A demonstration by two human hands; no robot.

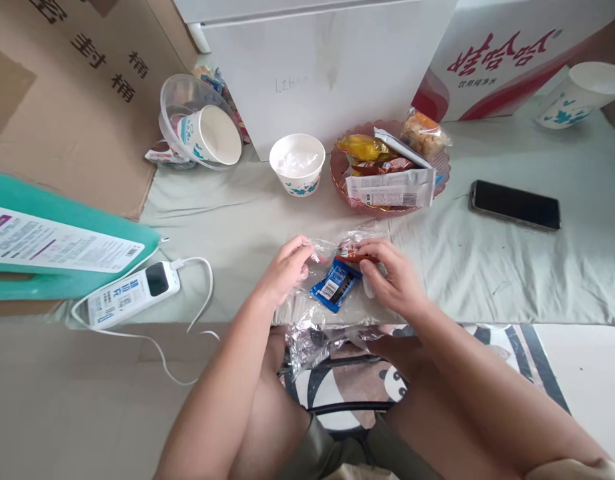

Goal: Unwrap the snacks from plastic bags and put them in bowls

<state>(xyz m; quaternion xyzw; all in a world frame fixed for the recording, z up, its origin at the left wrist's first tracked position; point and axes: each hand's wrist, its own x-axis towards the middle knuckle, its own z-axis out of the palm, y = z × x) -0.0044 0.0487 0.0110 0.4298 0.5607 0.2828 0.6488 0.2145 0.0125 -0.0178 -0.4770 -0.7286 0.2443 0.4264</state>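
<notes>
A clear plastic bag [301, 313] lies at the table's front edge and hangs partly over it. My left hand [286, 270] pinches the bag's film at its left side. On the bag rests a small blue snack packet [335, 287] with a white barcode label, untouched by the left hand. Behind it is a red-brown snack packet [348, 251]. My right hand [395, 277] has its curled fingers closed on the right end of that red-brown packet, and some clear film shows under the thumb.
Behind my hands stand a white paper cup [297, 167] and a pink bowl [340, 183] of wrapped snacks. A phone [515, 205] lies to the right. At left are a power bank [132, 293] with a cable, a green container [62, 233] and a tilted clear tub [170, 113].
</notes>
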